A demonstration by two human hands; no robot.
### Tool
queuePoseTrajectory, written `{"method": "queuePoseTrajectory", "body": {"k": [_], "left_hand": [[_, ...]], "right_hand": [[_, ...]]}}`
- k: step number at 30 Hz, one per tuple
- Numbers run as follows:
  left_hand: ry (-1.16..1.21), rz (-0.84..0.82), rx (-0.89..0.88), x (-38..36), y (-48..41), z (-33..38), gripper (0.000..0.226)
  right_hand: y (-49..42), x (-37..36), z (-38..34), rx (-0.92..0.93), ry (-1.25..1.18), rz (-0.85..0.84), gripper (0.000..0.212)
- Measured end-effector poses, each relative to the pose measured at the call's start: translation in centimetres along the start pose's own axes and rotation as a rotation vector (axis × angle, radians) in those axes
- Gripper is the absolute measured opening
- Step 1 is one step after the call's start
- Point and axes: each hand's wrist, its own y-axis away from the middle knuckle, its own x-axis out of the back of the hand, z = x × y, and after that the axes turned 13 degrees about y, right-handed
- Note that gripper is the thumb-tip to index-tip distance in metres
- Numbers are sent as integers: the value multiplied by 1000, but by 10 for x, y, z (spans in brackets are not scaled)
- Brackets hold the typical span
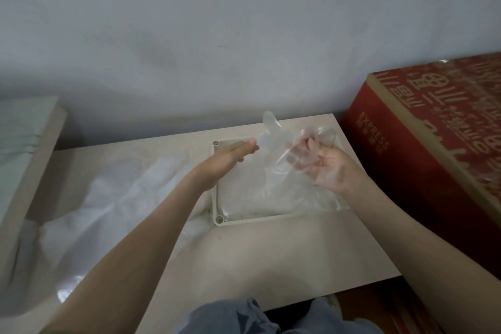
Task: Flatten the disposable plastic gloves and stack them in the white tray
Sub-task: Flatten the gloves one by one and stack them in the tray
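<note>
First, table edges: your table ended at its far side just beyond the white tray, close under the grey wall. Its right edge ran beside the red box, and its near edge stood above your knees.
Right side: the red box rose higher than the tabletop, just beside your right forearm. The tray's right rim lay near the table's right edge.
Left side: a heap of loose gloves spread from the tray's left rim toward a pale board at the table's left end. Your left forearm crossed above the heap.
Open room: a strip of tabletop lay between the tray's near rim and the table's near edge.
Left hand: your left hand reached over the tray's far left corner. Its thumb and forefinger were stretched forward, pinching the left edge of the glove.
Right hand: your right hand was palm up over the tray's right side. Its fingers curled round the glove's other end, with the film draped over them.
Glove: it hung in the air between your two hands, above the tray. One clear finger stuck up just beyond your left fingertips.
Tray contents: flattened gloves lay inside the white tray, below both hands. Their film reached over the right rim at the near corner.
</note>
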Motion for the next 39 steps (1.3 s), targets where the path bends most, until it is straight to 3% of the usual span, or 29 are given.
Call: {"method": "queuePoseTrajectory", "body": {"k": [2,6,8,14,16,19,24,26,29,32,34,37,39], "left_hand": [[30,-65,-40,0,-1,-2,39],[-19,-69,-76,3,-9,-6,47],[-32,-90,-100,3,-12,-5,50],[-29,-92,-186,-4,-21,5,25],[-29,-69,-207,-7,-22,6,37],[-8,-54,-238,-8,-21,9,59],[-40,-167,-240,-10,-11,20,42],[16,-232,-235,-10,-9,21,36],[81,-269,-240,-7,-8,20,23],[143,-221,-206,-3,-9,18,17],[134,-137,-171,-2,-10,17,23],[-12,12,-104,2,-16,16,26],[-147,32,-43,7,-19,11,24]], "right_hand": [[-2,2,1,-14,12,-15,24],[-2,1,4,-57,22,16,8],[-2,1,6,-64,33,2,11],[4,-8,0,-138,-118,41,16],[5,-12,-4,-137,-201,14,33],[5,-14,-4,-118,-115,64,16],[9,-25,-2,-174,-398,-97,23],[10,-30,-4,-153,-367,-60,11],[6,-34,-8,-107,-293,33,15],[1,-32,-9,-112,-385,120,23],[-2,-28,-8,-172,-198,143,10],[-7,-16,-2,-210,338,196,24],[-9,-9,3,-208,459,233,21]]}}
